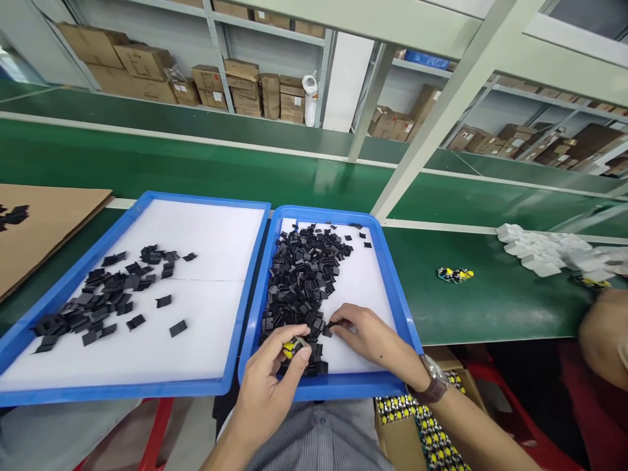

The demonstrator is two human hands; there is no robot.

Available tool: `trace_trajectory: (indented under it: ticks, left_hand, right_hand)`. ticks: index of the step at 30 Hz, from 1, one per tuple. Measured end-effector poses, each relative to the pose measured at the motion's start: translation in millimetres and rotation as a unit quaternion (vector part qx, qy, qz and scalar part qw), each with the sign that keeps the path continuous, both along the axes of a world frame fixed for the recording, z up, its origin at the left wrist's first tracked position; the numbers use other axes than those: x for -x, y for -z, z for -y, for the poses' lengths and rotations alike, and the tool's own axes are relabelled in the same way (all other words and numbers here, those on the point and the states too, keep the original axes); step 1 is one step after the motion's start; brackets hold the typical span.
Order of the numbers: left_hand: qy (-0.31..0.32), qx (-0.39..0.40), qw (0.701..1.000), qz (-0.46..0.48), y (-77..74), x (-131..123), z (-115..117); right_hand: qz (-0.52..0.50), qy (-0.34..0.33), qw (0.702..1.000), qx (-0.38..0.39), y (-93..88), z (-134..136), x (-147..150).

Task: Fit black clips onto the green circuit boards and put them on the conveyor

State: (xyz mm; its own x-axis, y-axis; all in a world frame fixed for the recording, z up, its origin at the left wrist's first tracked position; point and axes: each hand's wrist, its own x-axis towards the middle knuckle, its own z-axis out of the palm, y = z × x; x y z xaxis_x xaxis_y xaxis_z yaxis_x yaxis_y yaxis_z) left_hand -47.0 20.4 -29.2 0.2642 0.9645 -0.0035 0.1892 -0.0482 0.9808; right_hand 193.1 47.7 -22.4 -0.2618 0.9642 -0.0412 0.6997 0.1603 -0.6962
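My left hand [275, 373] holds a small circuit board with a yellow component [292, 347] between thumb and fingers, above the lower left of the right-hand blue tray [400, 294]. Fingertips of my right hand [360, 330] pinch a small black plastic piece [328, 329] at the edge of the heap. That heap of black plastic pieces [307, 268] covers the left half of the white tray bottom. Part of the heap lies hidden beneath my left hand.
A second blue tray [228, 327] with scattered black pieces [115, 291] stands at left, beside cardboard [53, 229]. Small boards [455, 275] and white pieces [540, 248] lie on the green belt. Below right is a carton of boards [436, 438]. Another person [606, 340] sits at right.
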Motion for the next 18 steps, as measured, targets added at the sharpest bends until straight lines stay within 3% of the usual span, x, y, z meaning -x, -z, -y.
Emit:
trace_trajectory:
  ticks: [6,9,12,18]
  left_hand:
    - [0.000,0.008,1.000,0.005,-7.9,-9,1]
    - [0.005,0.074,0.993,0.094,-15.1,-20,-1]
    - [0.031,0.154,0.969,0.189,-20.6,-27,-5]
    - [0.034,0.234,0.937,0.259,-21.3,-29,-5]
  right_hand:
    - [-0.157,0.071,0.984,0.037,-6.7,16,-6]
    - [-0.250,0.092,0.963,0.044,-10.5,31,-2]
    - [-0.310,0.111,0.944,0.007,-12.1,43,3]
    - [-0.374,0.138,0.913,-0.087,-13.6,59,8]
